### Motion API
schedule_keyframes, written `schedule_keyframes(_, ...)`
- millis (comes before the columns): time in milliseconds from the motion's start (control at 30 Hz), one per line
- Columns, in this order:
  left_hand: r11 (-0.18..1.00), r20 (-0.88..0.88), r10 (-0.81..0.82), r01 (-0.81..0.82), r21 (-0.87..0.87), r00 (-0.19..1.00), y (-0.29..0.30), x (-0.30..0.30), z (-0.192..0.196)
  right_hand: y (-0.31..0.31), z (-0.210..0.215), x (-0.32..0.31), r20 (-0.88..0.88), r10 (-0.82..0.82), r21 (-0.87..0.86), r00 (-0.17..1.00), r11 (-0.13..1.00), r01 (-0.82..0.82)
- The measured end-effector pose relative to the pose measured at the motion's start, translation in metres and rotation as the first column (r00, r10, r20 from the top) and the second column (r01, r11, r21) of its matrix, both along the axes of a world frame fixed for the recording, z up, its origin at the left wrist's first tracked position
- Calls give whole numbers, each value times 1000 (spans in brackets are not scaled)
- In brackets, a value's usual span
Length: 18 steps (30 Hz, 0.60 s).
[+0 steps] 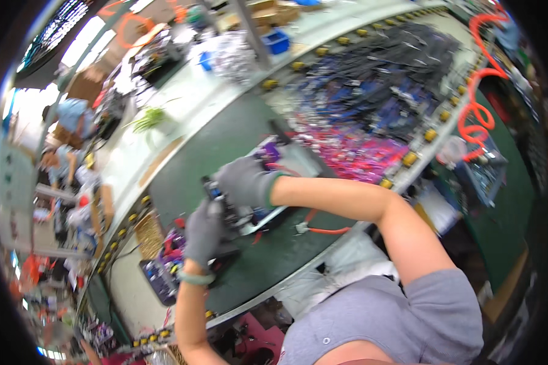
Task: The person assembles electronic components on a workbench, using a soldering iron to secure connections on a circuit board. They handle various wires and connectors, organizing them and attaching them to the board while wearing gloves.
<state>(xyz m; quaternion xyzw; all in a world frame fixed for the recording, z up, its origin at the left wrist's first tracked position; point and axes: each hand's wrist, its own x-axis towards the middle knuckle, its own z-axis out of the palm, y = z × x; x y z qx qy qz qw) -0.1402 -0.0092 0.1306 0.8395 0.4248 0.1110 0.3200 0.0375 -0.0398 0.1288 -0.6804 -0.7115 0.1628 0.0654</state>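
Observation:
Both hands wear grey gloves and meet over a dark green work surface (286, 243), blurred by motion. My right hand (245, 181) is closed, with a small dark part (210, 187) showing at its fingertips. Just below and to its left, my left hand (204, 232) has its fingers curled at a dark piece I cannot make out. Under and beside the right hand lies a pale, flat tray (301, 161) with a purple part (269, 152) at its far edge. An orange-red cable with a white connector (301, 227) rests near the surface's front edge.
A large heap of dark cables (383, 73) and pink-red wires (353, 152) covers the line at the right. Small purple and dark parts (170, 255) lie left of my left hand. Orange coiled hose (478, 115) hangs at the right; a blue bin (276, 41) stands at the back.

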Motion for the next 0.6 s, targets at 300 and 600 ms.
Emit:
schedule_keyframes(300,987,52,-84,76,138,995,-2,-2,-4,-179,-25,171,-392,-397,419,830,726,545)
schedule_keyframes(600,971,14,-81,76,226,997,1,-5,-10,-212,-181,190,191,-470,-156,862,852,500)
